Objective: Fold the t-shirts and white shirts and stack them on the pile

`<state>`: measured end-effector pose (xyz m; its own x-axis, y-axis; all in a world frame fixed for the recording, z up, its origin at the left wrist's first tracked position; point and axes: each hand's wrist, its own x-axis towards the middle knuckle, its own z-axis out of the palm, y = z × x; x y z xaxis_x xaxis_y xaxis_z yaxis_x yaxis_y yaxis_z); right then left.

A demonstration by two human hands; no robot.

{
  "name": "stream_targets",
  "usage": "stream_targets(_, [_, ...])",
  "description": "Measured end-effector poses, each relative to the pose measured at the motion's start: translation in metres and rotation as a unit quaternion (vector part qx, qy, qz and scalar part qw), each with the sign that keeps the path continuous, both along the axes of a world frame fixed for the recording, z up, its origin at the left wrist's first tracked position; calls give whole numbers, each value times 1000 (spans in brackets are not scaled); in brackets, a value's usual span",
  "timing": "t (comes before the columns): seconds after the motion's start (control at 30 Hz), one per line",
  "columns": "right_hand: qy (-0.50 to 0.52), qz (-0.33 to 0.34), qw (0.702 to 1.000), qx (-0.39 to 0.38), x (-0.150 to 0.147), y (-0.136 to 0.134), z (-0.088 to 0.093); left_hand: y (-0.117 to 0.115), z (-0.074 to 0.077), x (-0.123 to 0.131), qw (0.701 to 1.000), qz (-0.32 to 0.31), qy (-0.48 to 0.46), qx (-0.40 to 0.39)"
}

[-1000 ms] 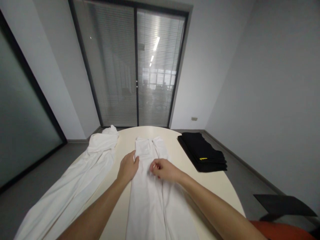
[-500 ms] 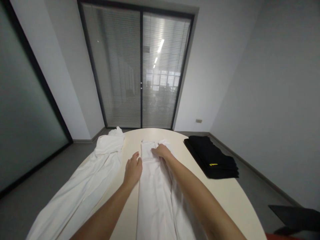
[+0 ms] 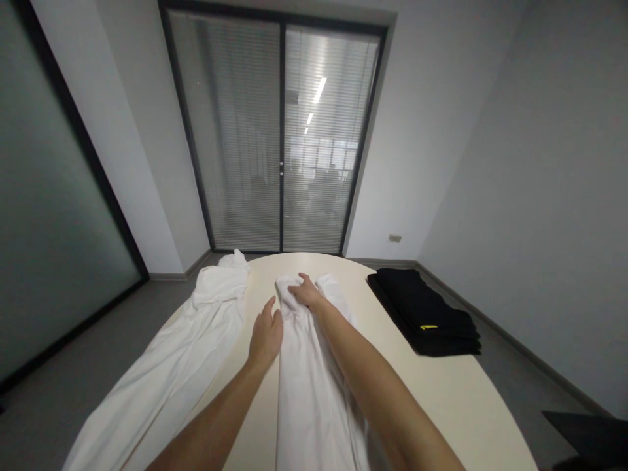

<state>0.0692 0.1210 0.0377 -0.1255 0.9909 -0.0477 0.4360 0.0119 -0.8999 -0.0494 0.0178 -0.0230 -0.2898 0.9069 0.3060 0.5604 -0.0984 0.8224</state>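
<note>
A white garment with two long legs, like trousers [image 3: 301,392], lies lengthwise down the middle of the table, its hemmed ends at the far side. My right hand [image 3: 308,292] rests on the far end of the left leg, fingers apart and pointing left, with the cloth wrinkled under them. Just left of that leg, my left hand [image 3: 266,332] is open beside the cloth edge, thumb and fingers apart. Part of the right leg is hidden under my right forearm.
A second white garment [image 3: 181,366] is spread along the left of the pale round table [image 3: 432,399]. At the right edge lies a stack of folded black clothes [image 3: 417,307] with a yellow mark. A dark chair part [image 3: 593,435] shows at lower right.
My right hand has slid slightly farther away and left over the leg end. The flat hem there is now rumpled. My left hand stays beside the edge, and the view has shifted slightly.
</note>
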Motion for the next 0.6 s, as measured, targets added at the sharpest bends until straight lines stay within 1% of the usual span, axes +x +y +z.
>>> stream_targets(0.1, [32, 6, 999, 22, -2, 6, -2, -1, 3, 0, 1000, 3, 17, -6])
stream_targets(0.2, [38, 22, 999, 19, -1, 13, -9, -4, 7, 2, 998, 1, 64, -13])
stream_targets(0.3, [28, 32, 999, 14, 0, 17, -20, -7, 9, 6, 991, -2, 132, -14])
stream_targets(0.43, [-7, 16, 999, 35, -1, 21, -29, -11, 5, 11, 976, 6, 217, -14])
stream_targets(0.5, [-33, 6, 998, 50, -1, 22, -29, -12, 3, 11, 970, 1, 241, -16])
stream_targets(0.6, [-85, -7, 993, 83, 2, 21, -21, -13, 2, 10, 966, -6, 259, -21])
